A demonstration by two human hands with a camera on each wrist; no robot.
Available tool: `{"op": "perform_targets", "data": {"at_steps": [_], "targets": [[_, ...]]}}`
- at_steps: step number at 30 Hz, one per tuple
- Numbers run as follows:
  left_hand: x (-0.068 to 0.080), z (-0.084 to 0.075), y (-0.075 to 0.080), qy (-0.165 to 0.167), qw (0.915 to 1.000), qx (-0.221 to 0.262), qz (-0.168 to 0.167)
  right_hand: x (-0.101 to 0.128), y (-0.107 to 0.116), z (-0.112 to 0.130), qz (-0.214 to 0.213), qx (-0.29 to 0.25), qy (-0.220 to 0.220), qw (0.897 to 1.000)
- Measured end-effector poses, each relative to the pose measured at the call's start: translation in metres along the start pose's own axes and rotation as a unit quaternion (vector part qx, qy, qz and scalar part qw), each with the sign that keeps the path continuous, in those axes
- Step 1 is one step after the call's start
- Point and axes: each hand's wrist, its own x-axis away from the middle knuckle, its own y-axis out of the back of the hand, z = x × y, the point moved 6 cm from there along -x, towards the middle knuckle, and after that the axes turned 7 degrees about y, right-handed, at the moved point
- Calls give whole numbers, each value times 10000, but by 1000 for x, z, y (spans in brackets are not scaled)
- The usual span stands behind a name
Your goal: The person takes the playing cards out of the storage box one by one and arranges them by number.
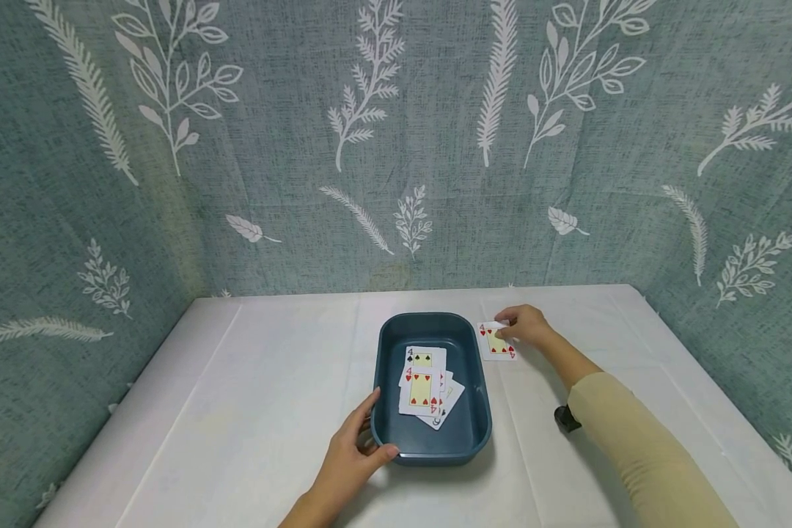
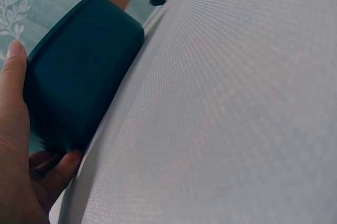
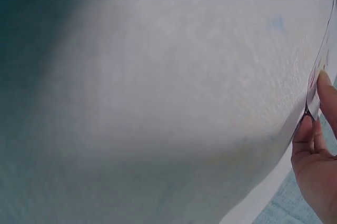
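A dark blue-green rectangular tray (image 1: 478,436) stands on the white-covered table. Several face-up playing cards (image 1: 420,392) overlap inside it, a red-heart card marked 4 on top. My left hand (image 1: 346,455) grips the tray's near left corner, its thumb by the near rim and its other fingers along the left side; the left wrist view shows these fingers (image 2: 58,174) against the tray wall. Beyond the tray's far right side, my right hand (image 1: 526,325) pinches another red-heart playing card (image 1: 491,345) marked 4. In the right wrist view the thumb (image 3: 324,79) lies over that card, with fingertips beneath it.
A black strap-like piece (image 1: 566,419) hangs below the right sleeve (image 1: 633,433). White cloth (image 1: 251,411) covers the table. Green leaf-patterned fabric (image 1: 409,147) rises behind the table and along both sides.
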Motion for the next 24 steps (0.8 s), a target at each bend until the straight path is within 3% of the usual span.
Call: {"op": "perform_targets", "data": {"at_steps": [15,24], "targets": [[1,-3,1,-99,9998,180,-54,2,2,3,-8,-133,394,9991],[1,0,0,-77,9999,-82,-44,6,7,15,-208,-245,848,9959]]}}
